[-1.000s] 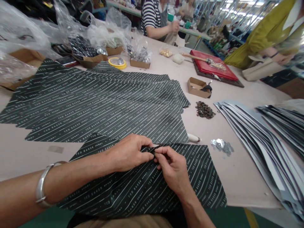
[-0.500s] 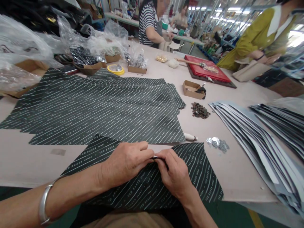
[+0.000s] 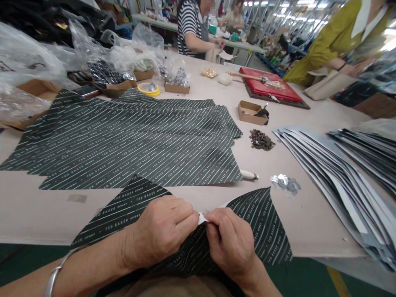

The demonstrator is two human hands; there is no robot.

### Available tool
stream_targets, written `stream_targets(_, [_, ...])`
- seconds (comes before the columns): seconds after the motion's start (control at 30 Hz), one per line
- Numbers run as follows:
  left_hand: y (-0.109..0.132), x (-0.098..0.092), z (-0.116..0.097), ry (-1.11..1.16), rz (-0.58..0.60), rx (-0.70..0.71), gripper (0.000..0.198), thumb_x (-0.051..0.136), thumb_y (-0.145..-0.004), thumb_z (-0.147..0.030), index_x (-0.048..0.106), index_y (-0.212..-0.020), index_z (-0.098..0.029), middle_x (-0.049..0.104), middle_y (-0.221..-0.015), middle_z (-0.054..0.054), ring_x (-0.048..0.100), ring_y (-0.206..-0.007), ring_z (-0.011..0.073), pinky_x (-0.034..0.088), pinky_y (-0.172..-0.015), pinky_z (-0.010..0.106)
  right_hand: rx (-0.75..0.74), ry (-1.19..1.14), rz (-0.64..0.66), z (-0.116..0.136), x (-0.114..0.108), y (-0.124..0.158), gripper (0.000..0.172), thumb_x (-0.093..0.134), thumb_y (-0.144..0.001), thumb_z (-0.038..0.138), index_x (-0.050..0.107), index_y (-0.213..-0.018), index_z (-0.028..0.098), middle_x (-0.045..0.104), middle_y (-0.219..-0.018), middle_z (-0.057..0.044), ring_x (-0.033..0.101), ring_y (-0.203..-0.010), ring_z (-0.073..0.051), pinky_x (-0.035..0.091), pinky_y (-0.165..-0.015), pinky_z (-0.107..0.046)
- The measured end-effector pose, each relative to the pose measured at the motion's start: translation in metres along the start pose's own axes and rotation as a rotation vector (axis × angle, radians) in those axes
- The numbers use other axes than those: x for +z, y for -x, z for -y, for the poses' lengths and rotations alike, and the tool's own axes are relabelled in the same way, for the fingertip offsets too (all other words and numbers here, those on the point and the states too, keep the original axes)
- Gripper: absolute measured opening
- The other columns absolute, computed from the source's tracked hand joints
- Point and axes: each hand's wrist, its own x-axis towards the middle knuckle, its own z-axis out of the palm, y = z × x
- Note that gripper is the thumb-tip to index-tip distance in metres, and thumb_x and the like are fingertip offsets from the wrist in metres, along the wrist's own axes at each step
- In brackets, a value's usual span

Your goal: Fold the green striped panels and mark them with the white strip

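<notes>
1. The long pale counter point(image 3: 309, 225) carries all of this work. The landmark is the dark printed sheet point(image 3: 262, 222) in the person's hands, lying at the counter's near edge with its lower part running over that edge.
2. Beyond that sheet spreads a wide fan of matching sheets point(image 3: 133, 144): matte black-green paper with thin white diagonal lines and repeated "TED BAKER SPORT" lettering.
3. To the right of the sheet lies a deep stack of grey-backed sheets point(image 3: 328, 177), their thin layers slightly curled.
4. Just beyond the sheet's right corner sit loose silver flakes point(image 3: 284, 183), with a small heap of brown chips point(image 3: 261, 140) farther off.
5. The left hand point(image 3: 161, 231) and the right hand point(image 3: 230, 243) are closed narrow and nearly meet, both pinching the sheet's upper edge. (A metal bangle point(image 3: 54, 278) rides on the left wrist.)
6. Between the fingertips shows a small white tab point(image 3: 201, 218), possibly a paper backing, though its material is hard to tell. Keeping both pinches this close and working slowly would hold the strain on the tab and spare the thin, bowed paper from creasing.
</notes>
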Motion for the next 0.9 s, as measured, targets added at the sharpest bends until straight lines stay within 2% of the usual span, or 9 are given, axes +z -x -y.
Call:
stream_targets(0.13, [0.000,0.000,0.006,-0.047,-0.011,0.035,0.026,0.042,-0.102,-0.010,0.062,-0.087,-0.016,0.048,-0.064,-0.003,0.039,-0.060,0.0151,0.032,-0.063,0.035,0.004,0.027,-0.012,-0.002,0.003,0.002,0.015,0.053,-0.093,0.006,0.059,-0.098,0.019,0.069,-0.076,-0.005,0.066,-0.067,-0.018,0.055,-0.062,-0.028])
stream_targets(0.27, [-0.006,-0.009,0.018,-0.148,-0.022,0.120,0.024,0.042,-0.103,-0.011,0.065,-0.104,-0.014,0.060,-0.074,-0.002,0.052,-0.069,0.0143,0.044,-0.094,0.039,-0.006,0.100,0.070,-0.012,-0.001,-0.001,0.017,0.053,-0.094,0.004,0.064,-0.097,0.017,0.073,-0.083,-0.007,0.071,-0.074,-0.017,0.057,-0.068,-0.026])
stream_targets(0.3, [-0.008,-0.012,0.021,-0.179,-0.011,0.150,0.025,0.041,-0.103,-0.011,0.065,-0.106,-0.013,0.061,-0.075,-0.001,0.053,-0.069,0.0149,0.046,-0.094,0.039,-0.002,0.139,0.079,-0.015,-0.004,-0.002,0.018,0.053,-0.095,0.004,0.066,-0.097,0.017,0.074,-0.085,-0.007,0.072,-0.074,-0.017,0.057,-0.069,-0.025])
stream_targets(0.37, [-0.010,-0.016,0.027,-0.258,0.025,0.196,0.025,0.041,-0.102,-0.011,0.066,-0.105,-0.012,0.062,-0.075,0.000,0.052,-0.066,0.0166,0.049,-0.077,0.037,0.011,0.245,0.065,-0.022,-0.008,-0.004,0.019,0.054,-0.096,0.006,0.069,-0.099,0.018,0.076,-0.094,-0.009,0.071,-0.070,-0.015,0.057,-0.068,-0.024])
stream_targets(0.47, [-0.007,-0.017,0.032,-0.371,0.083,0.167,0.023,0.044,-0.100,-0.010,0.067,-0.100,-0.011,0.063,-0.076,0.003,0.052,-0.064,0.0191,0.045,-0.058,0.035,0.051,0.376,0.047,-0.030,-0.011,0.002,0.020,0.057,-0.096,0.010,0.073,-0.103,0.019,0.074,-0.119,-0.014,0.069,-0.062,-0.012,0.056,-0.066,-0.024])
stream_targets(0.6, [0.008,-0.003,0.029,-0.353,0.154,0.022,0.028,0.039,-0.101,-0.010,0.066,-0.109,-0.009,0.069,-0.093,0.009,0.062,-0.081,0.0224,0.055,-0.069,0.037,0.075,0.348,0.108,-0.032,-0.002,0.017,0.021,0.054,-0.098,0.012,0.073,-0.105,0.018,0.078,-0.108,-0.011,0.074,-0.071,-0.016,0.057,-0.067,-0.025])
stream_targets(0.73, [0.020,0.016,0.017,-0.196,0.091,-0.009,0.035,0.039,-0.101,-0.011,0.060,-0.129,-0.012,0.068,-0.121,0.012,0.064,-0.109,0.0242,0.057,-0.091,0.039,0.120,0.289,0.144,-0.021,0.004,0.019,0.022,0.051,-0.098,0.009,0.072,-0.105,0.013,0.078,-0.102,-0.012,0.075,-0.079,-0.020,0.058,-0.072,-0.028])
stream_targets(0.83, [0.032,0.032,0.018,-0.154,0.079,-0.025,0.036,0.041,-0.100,-0.012,0.065,-0.126,-0.018,0.068,-0.127,0.009,0.063,-0.115,0.0266,0.057,-0.095,0.043,0.187,0.177,0.194,-0.013,-0.005,0.011,0.023,0.049,-0.099,0.010,0.071,-0.101,0.016,0.077,-0.100,-0.010,0.074,-0.080,-0.018,0.058,-0.074,-0.025])
stream_targets(0.9, [0.043,0.044,0.026,-0.136,0.102,-0.058,0.046,0.040,-0.098,-0.011,0.058,-0.138,-0.024,0.065,-0.136,0.003,0.062,-0.121,0.0271,0.055,-0.100,0.045,0.249,0.043,0.193,-0.018,-0.021,0.008,0.021,0.051,-0.099,0.013,0.071,-0.100,0.019,0.077,-0.097,-0.007,0.073,-0.085,-0.016,0.057,-0.078,-0.023])
